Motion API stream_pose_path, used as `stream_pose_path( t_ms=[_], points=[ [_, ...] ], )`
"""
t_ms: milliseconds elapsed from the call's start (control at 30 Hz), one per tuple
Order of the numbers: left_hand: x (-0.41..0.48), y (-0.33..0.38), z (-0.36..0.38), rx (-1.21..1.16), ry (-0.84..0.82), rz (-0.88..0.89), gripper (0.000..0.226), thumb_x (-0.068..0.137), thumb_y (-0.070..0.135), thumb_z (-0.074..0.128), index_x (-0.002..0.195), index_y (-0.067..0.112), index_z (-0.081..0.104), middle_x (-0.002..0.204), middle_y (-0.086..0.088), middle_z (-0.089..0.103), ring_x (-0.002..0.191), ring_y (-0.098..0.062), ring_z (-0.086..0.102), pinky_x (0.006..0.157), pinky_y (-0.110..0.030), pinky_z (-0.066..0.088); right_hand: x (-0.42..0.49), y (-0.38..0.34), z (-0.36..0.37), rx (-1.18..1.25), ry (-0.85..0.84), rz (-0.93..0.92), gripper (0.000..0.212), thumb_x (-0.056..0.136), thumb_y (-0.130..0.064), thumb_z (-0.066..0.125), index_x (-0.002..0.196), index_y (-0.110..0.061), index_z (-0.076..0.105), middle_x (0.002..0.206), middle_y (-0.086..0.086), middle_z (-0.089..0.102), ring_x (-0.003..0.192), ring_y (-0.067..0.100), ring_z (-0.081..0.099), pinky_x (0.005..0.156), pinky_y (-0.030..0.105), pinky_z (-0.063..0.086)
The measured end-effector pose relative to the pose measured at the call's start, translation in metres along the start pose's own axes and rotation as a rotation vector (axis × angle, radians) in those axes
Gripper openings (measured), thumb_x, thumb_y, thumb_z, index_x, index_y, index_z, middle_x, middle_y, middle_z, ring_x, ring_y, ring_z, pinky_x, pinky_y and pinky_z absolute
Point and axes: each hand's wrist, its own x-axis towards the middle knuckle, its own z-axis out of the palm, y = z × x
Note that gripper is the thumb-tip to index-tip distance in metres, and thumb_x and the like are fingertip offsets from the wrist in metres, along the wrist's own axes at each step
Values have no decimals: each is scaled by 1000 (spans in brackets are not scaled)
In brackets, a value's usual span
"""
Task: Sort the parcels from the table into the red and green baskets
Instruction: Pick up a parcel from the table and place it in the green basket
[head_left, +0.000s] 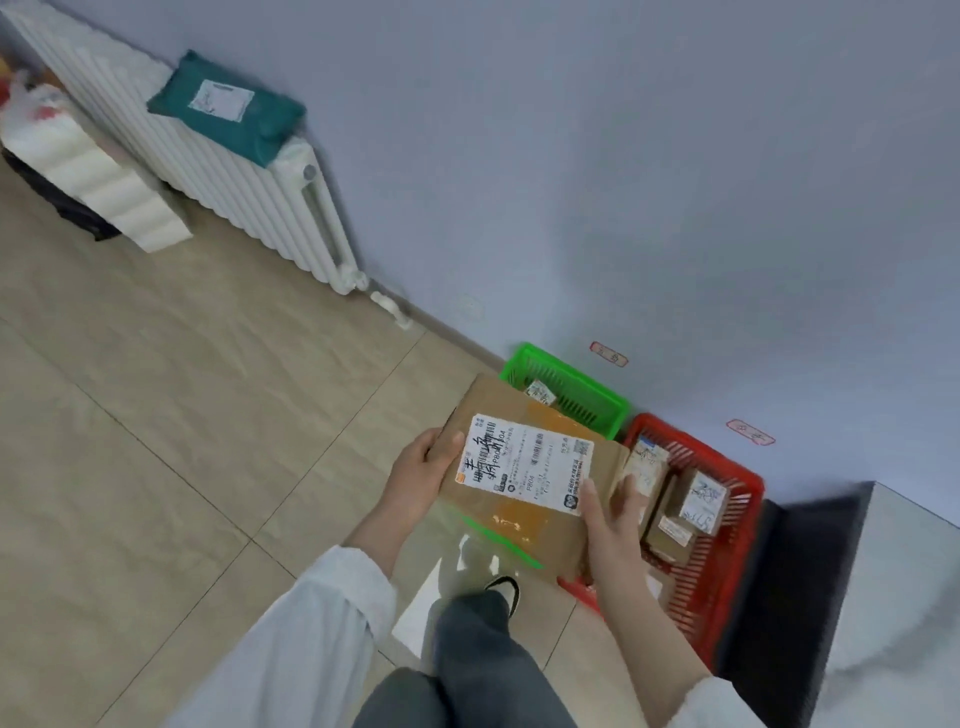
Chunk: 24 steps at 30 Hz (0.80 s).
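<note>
Pale tiled floor (156, 389) meets a blue-grey wall (623, 156). A white radiator (218, 176) stands far beyond the left hand (421, 467). Both hands grip a flat cardboard parcel (519, 514) by opposite edges, thumbs on top. It is held label up, the label's long side running hand to hand. The green basket (571, 395) sits just beyond the hands, and the red basket (727, 561) beside the right hand (615, 512).

Both arms reach forward in pale sleeves (332, 613), forearms bare. The left hand (421, 467) grips the parcel (519, 499) at its left edge, thumb lying on top. The right hand (613, 512) grips the right edge, thumb on top and fingers curled round the side. One leg (478, 654) steps forward below.
</note>
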Motion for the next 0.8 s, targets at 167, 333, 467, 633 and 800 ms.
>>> stream_pose_path(
  t_ms=[167,333,467,633,800],
  points=[
    [73,-20,35,96,11,-29,25,95,31,51,114,15,56,99,-2,67,79,-7,61,57,-8,45,65,23,15,-48,99,78,57,95,-33,48,146,-25,25,141,5,46,116,21,50,100,37,42],
    [172,-85,60,321,-86,-63,36,96,31,47,127,12,47,118,-6,62,96,-17,58,72,-24,42,168,86,20,-144,162,149,52,96,-24,48,145,-18,30,137,5,49,111,20,50,95,35,42],
    [271,-168,84,515,-223,-65,46,99,31,40,141,14,33,134,-7,54,118,-24,53,88,-26,39,256,183,30,-185,211,191,54,95,-25,50,145,-13,32,140,9,47,122,26,49,104,42,40],
    [348,-262,104,605,-381,-130,49,100,23,38,145,9,23,143,-9,45,127,-24,46,97,-24,36,316,293,38,-237,236,310,51,94,-19,52,140,-5,35,136,14,49,122,30,49,98,37,40],
    [388,-320,111,741,-455,-224,51,100,21,40,143,4,18,139,-16,48,122,-31,49,98,-32,41,347,350,41,-304,175,403,51,93,-16,54,139,-4,34,139,14,48,125,29,47,100,39,39]
  ],
)
